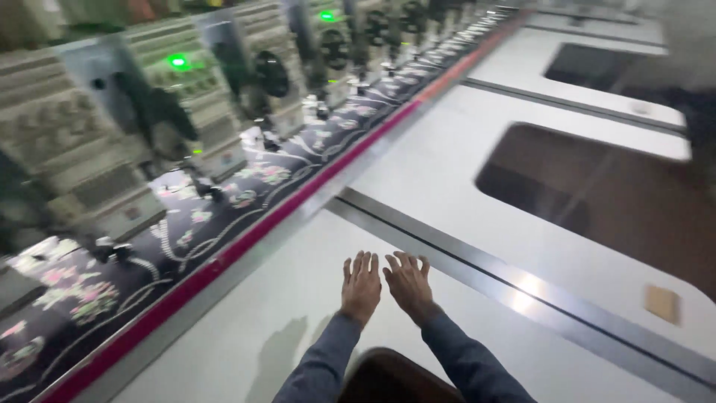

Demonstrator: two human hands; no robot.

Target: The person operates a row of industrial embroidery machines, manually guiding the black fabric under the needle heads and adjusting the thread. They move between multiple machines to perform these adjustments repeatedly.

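Side by side, the left hand (361, 285) and right hand (409, 281) stretch out flat and open-fingered, gripping nothing, over the white counter (283, 313) beside a metal rail (477, 270). Dark floral embroidered fabric (224, 201) lies well apart, left, beneath embroidery machine heads (186, 97).

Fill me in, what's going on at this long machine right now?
A person in blue-grey sleeves holds both hands out, palms down and empty, over the white machine table. The left hand and right hand are side by side, close to a metal rail crossing the table. To the left, a row of embroidery heads with green lights stands over dark fabric with floral stitching, edged by a magenta strip.
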